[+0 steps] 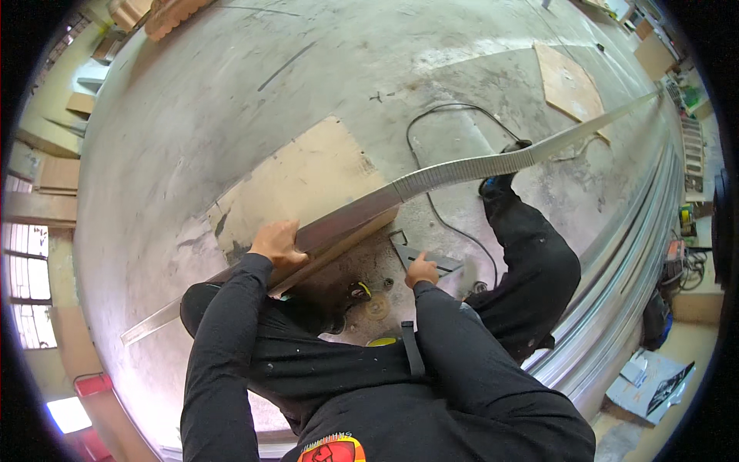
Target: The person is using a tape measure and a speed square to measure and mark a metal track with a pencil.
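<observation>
A long metal channel (462, 169) runs across in front of me from lower left to upper right. Its middle stretch is ribbed with many close crosswise lines and bends in a gentle curve. A dark brown wooden beam (354, 218) lies along its near part. My left hand (279, 245) is closed over the beam's top edge. To the right, low over the floor, my right hand (421, 271) grips a grey triangular plate (446, 265) with a dark slot, like a set square. The fingers' undersides are hidden.
A black cable (433, 202) loops over the floor beyond the channel. A round tan disc (377, 306) lies between my legs. Beige boards (304, 173) lie on the concrete. Long metal profiles (623, 269) are stacked at my right, near a grey sheet (650, 385).
</observation>
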A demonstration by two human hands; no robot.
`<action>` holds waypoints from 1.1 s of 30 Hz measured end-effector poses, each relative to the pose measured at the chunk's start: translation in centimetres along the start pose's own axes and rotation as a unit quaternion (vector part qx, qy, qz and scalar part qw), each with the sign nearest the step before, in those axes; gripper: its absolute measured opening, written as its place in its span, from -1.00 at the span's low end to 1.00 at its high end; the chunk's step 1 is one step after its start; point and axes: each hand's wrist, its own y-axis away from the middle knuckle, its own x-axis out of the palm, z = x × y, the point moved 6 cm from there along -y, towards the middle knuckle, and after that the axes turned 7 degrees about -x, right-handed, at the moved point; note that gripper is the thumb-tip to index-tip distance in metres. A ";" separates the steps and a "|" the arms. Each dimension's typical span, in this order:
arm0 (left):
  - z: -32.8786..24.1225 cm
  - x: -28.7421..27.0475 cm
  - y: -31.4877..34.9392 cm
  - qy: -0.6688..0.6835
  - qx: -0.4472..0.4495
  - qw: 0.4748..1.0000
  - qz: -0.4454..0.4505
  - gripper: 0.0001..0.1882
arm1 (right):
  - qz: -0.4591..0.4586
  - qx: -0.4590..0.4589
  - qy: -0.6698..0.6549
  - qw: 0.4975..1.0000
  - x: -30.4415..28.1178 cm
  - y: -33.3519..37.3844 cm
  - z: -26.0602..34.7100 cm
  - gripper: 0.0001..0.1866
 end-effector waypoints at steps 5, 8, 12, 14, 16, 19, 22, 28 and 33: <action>0.4 -0.7 0.7 -0.015 -0.037 0.998 0.039 -0.34 | -0.068 -0.069 0.063 0.993 0.6 0.8 1.5 -0.29; 1.0 -0.3 1.3 -0.016 -0.027 0.999 0.012 -0.32 | -0.121 -0.070 0.026 0.990 -0.1 1.1 1.9 -0.34; 0.4 0.3 0.1 -0.007 -0.002 1.000 0.008 -0.31 | -0.106 -0.086 0.062 0.989 -0.6 -1.3 0.6 -0.17; 0.3 0.6 -0.5 -0.023 0.028 0.999 0.000 -0.30 | -0.095 -0.072 0.061 0.991 -1.5 -1.8 0.7 -0.09; 0.6 0.7 0.2 -0.019 0.008 1.000 0.010 -0.31 | -0.034 -0.094 0.090 0.991 -2.1 0.2 2.4 -0.08; -0.3 0.5 -0.1 -0.008 -0.008 1.000 0.016 -0.32 | -0.009 -0.196 0.129 0.972 -4.9 2.2 4.1 -0.17; 1.0 0.2 0.9 -0.002 -0.026 1.000 0.010 -0.33 | 0.031 -0.270 0.114 0.956 -10.8 9.6 9.4 -0.21; 0.1 -0.5 0.9 -0.012 -0.033 0.999 0.017 -0.34 | 0.053 -0.368 -0.200 0.906 -16.3 13.9 11.0 -0.14; 0.3 0.1 0.4 -0.015 -0.027 0.999 -0.006 -0.32 | 0.114 -0.260 -0.486 0.827 -17.0 12.4 11.7 -0.40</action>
